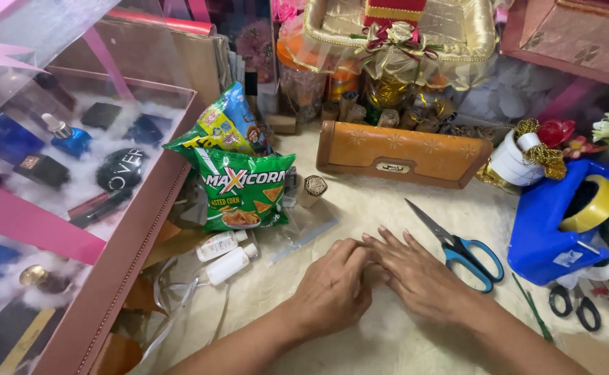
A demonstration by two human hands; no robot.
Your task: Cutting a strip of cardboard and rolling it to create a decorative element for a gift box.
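our left hand (333, 286) and right hand (415, 274) lie close together near the middle of the cream fuzzy mat (388, 208), palms down, fingertips touching or overlapping where they meet. the fingers are loosely extended rather than curled. we cannot tell whether anything is pinched between them, since the meeting point is hidden under the fingers.

just left of the hands, a clear zip bag (303, 229) lies flat on the mat, and beyond it a small patterned cylinder (312, 189) stands upright. further left, two little white bottles (226, 253) lie on their sides, near a loose strip of clear ribbon (172, 298). a green snack bag (243, 189) leans beside them, with another green and blue snack bag (222, 125) behind it.

just right of our right hand, blue-handled scissors (457, 246) lie shut with the blades pointing far and left. right of those sits a blue tape dispenser (558, 226) with a yellowish roll of tape (603, 201), and black-handled scissors (575, 305) lie near it at the right edge.

far from us, across the mat, an orange-brown clutch purse (401, 154) with a metal clasp lies lengthwise. behind it stands a gold-wrapped gift tray (398, 42) with ribbon. on the far left, a pink box (130, 236) with a clear lid holds cosmetics on white fluff.
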